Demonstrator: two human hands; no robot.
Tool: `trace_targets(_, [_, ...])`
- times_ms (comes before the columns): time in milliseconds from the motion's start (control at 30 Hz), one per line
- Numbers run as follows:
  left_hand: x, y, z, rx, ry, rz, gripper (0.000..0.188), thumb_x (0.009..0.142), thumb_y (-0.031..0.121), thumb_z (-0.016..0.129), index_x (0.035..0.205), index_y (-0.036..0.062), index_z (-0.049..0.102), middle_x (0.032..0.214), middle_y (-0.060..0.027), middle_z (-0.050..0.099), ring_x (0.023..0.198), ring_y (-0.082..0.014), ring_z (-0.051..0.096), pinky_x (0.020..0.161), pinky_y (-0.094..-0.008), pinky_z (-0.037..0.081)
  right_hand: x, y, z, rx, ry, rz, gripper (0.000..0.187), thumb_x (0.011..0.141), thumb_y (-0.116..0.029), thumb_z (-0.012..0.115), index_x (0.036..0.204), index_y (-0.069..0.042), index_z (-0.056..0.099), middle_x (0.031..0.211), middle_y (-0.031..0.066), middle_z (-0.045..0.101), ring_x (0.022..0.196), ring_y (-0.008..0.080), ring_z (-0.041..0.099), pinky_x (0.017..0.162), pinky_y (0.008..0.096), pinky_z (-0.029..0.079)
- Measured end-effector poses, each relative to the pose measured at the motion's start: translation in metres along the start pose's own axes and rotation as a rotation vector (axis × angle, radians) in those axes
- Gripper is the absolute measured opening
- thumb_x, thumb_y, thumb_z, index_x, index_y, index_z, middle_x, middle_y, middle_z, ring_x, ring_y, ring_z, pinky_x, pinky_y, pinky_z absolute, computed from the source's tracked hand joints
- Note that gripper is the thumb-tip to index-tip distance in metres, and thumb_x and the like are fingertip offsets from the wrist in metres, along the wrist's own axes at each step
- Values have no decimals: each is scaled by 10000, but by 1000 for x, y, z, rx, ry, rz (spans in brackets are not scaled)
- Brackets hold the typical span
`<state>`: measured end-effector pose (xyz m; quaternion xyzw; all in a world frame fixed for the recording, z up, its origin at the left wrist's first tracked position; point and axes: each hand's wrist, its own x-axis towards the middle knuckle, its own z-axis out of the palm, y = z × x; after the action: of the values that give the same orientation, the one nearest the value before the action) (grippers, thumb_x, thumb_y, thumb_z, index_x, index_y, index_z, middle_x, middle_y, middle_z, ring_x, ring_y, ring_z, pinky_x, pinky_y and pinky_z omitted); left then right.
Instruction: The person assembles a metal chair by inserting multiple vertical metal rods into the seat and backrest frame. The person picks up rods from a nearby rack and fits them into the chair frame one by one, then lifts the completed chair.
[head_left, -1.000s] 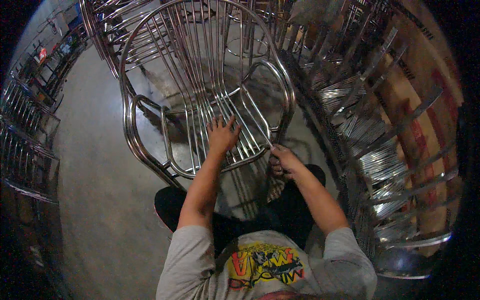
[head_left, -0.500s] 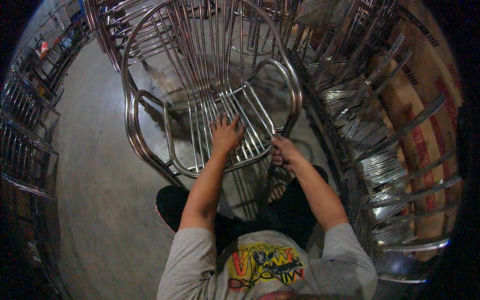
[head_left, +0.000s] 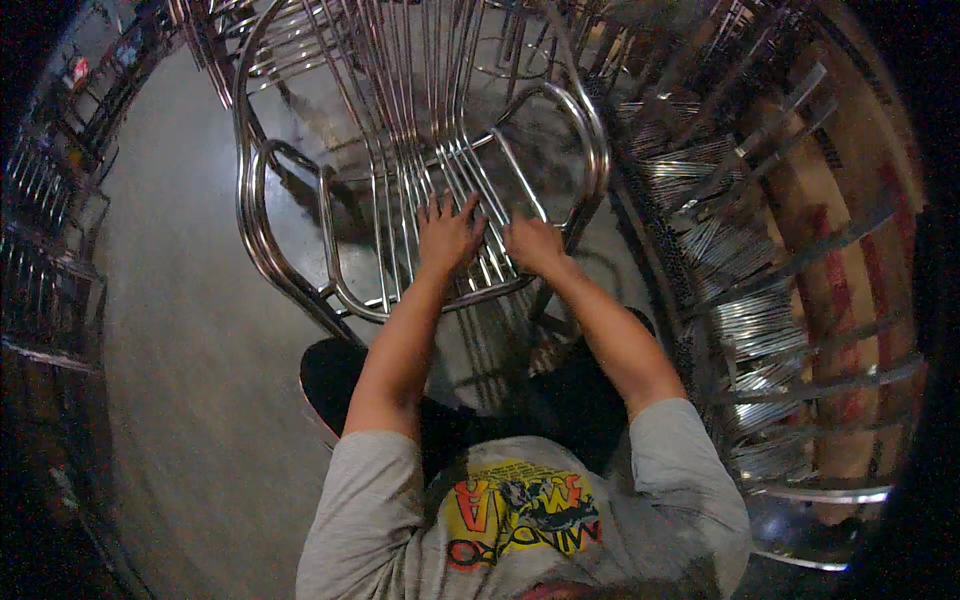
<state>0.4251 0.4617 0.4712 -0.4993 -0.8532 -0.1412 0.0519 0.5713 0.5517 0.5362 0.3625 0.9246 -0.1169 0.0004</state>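
A shiny metal-tube chair frame [head_left: 335,240] stands in front of me, with a fan of rods for its back and curved loops for its arms. My left hand [head_left: 450,237] rests on the seat rods [head_left: 392,235], palm down and fingers spread. Close to its right, my right hand [head_left: 533,243] is over the right part of the seat, its fingers curled in. Motion blurs that hand, and whatever it pinches, if anything, is hidden from view.
Along the right lie bundles of bright metal rods [head_left: 755,330] between curved metal bars [head_left: 800,262], beside brown cardboard [head_left: 835,250]. Other metal frames stand behind the chair and at the far left [head_left: 45,260]. Grey concrete floor [head_left: 180,300] stretches to the left.
My right hand has moved from the seat's front right corner up and left onto the seat rods, nearer my left hand. The left hand stays spread on the seat. The whole view has shifted slightly.
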Motion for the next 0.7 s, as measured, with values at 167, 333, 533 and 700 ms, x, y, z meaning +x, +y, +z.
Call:
trace_targets(167, [23, -29, 25, -55, 56, 12, 549, 934, 550, 380, 1430, 313, 383, 1466, -184, 364, 1368, -416, 287, 1106, -572, 199, 48, -1, 25, -90, 11, -93, 334, 889, -330, 499, 1000, -29, 594, 894, 238, 656, 856, 442, 628, 784, 531, 486])
trace_targets(333, [31, -74, 33, -25, 57, 23, 575, 930, 568, 367, 1454, 335, 328, 1481, -180, 342, 1384, -420, 253, 1114, -582, 166, 80, -30, 46, 15, 53, -39, 332, 875, -330, 501, 966, -32, 615, 923, 244, 650, 893, 432, 619, 796, 522, 477])
trace_targets(533, [10, -96, 37, -29, 2, 34, 580, 937, 555, 359, 1454, 291, 338, 1466, -189, 362, 1366, -426, 288, 1105, -587, 190, 62, -43, 82, 36, 171, 90, 364, 887, -359, 495, 959, -25, 622, 925, 244, 652, 918, 425, 618, 813, 521, 475])
trace_targets(700, [7, -51, 64, 13, 54, 35, 568, 947, 537, 348, 1450, 274, 350, 1474, -195, 346, 1362, -428, 295, 1103, -588, 192, 59, 5, 91, -40, 134, 80, 372, 888, -366, 502, 951, -25, 635, 941, 240, 656, 915, 425, 624, 815, 517, 481])
